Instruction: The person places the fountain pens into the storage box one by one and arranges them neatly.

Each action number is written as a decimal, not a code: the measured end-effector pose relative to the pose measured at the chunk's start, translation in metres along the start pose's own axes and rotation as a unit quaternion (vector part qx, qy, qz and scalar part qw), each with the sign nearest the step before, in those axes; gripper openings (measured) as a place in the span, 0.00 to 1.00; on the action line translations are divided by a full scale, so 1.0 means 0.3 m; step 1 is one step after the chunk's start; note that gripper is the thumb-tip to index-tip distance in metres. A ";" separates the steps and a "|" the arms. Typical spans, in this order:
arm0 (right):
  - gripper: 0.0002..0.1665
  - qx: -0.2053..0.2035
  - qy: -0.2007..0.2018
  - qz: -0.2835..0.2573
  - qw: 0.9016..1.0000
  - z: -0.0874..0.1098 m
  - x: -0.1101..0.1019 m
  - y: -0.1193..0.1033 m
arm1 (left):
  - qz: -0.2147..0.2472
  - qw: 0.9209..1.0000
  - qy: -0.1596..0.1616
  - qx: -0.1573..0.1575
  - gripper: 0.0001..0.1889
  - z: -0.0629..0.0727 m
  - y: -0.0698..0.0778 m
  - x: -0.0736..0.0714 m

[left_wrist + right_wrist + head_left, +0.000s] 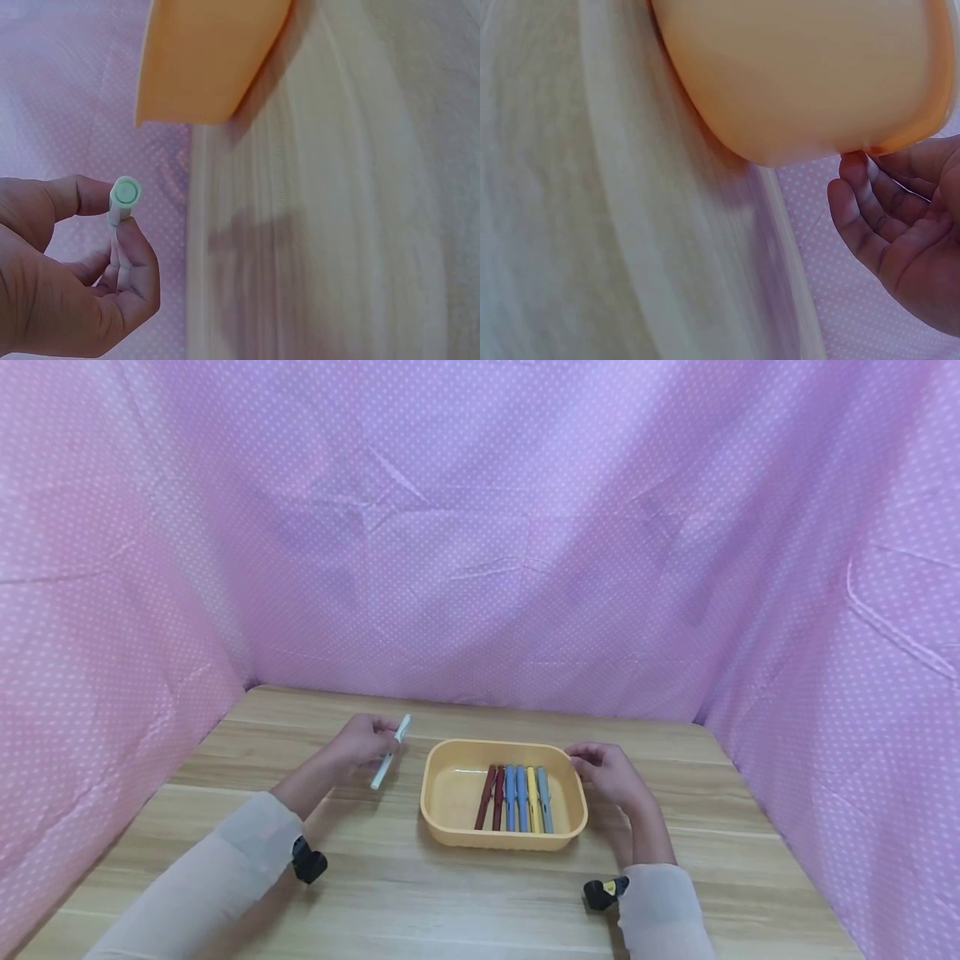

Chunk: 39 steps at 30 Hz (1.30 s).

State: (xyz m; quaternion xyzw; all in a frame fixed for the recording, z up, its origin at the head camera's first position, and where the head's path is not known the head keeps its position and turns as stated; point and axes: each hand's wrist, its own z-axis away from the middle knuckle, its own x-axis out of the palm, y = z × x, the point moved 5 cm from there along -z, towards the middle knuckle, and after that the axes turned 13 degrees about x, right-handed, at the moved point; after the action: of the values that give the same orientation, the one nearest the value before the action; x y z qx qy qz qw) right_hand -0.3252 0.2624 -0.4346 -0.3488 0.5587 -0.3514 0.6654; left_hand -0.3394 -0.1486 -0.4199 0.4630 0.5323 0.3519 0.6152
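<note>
My left hand (363,743) pinches a pale mint-green pen (382,770) between thumb and fingers, above the table left of a yellow plastic box (457,839). The pen is tilted, and its round end (126,192) faces the camera in the left wrist view. At the box's far right corner my right hand (609,772) holds the rim with its fingertips; in the right wrist view part of a finger is hidden behind the box wall (802,82). Inside the box, capped pens lie side by side: dark red (486,797), blue (511,797), yellow (533,800) and grey (544,800).
The box stands on a wood-grain table (360,902). Pink dotted cloth (480,543) hangs behind the table and along both sides. A black wrist camera (307,862) sits at the left sleeve, another camera (603,893) at the right.
</note>
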 end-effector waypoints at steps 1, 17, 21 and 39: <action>0.13 -0.003 -0.001 0.001 1.000 0.001 0.000 -0.001 | 0.002 1.000 0.000 -0.001 0.22 0.000 0.005 -0.001; 0.13 -0.006 -0.003 0.004 1.000 0.004 0.001 -0.002 | 0.016 1.000 -0.001 0.004 0.25 -0.004 0.071 0.006; 0.13 -0.008 -0.004 0.003 1.000 0.006 0.001 -0.001 | 0.015 1.000 -0.001 0.009 0.25 -0.006 0.086 0.013; 0.13 -0.011 -0.004 -0.001 1.000 0.015 0.003 -0.008 | 0.032 0.999 -0.011 0.027 0.24 -0.004 0.137 0.076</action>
State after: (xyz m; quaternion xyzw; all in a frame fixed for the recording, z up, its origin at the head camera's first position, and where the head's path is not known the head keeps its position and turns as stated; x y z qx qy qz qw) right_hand -0.3207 0.2608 -0.4323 -0.3578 0.5591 -0.3445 0.6639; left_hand -0.3340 -0.1139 -0.3887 0.5002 0.5195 0.3514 0.5970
